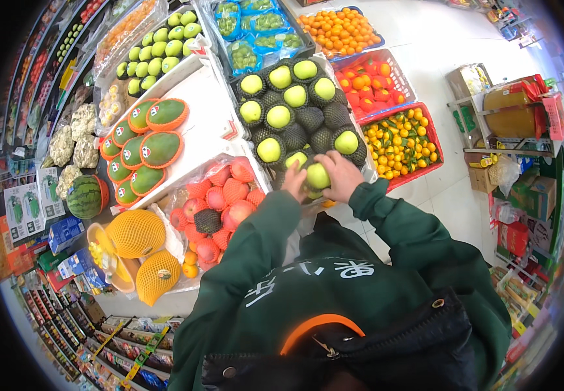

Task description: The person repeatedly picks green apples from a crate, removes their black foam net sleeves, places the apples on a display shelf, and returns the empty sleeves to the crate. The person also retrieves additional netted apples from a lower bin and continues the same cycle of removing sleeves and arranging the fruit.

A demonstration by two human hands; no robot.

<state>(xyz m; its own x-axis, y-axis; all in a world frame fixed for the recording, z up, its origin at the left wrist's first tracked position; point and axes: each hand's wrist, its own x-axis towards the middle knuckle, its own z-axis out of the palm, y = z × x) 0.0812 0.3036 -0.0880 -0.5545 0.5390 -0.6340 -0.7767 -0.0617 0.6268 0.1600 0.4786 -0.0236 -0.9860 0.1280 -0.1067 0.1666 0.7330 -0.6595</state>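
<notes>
My right hand (343, 175) curls around a green apple (318, 176) at the near end of a box of green apples. My left hand (293, 182) is at the left of that apple, its fingertips close to another green apple (296, 159); whether it grips anything cannot be made out. The other apples in the box, such as one green apple (278, 117), sit in black foam nets. Several black nets (309, 118) in the middle show no green on top.
Mangoes in orange nets (163, 149) lie in a white box to the left, beyond pink-netted red apples (235, 190). Yellow-netted melons (137, 233) and a watermelon (85, 196) are farther left. A red crate (440, 151) of small citrus stands right. Shelves (511, 146) line the right side.
</notes>
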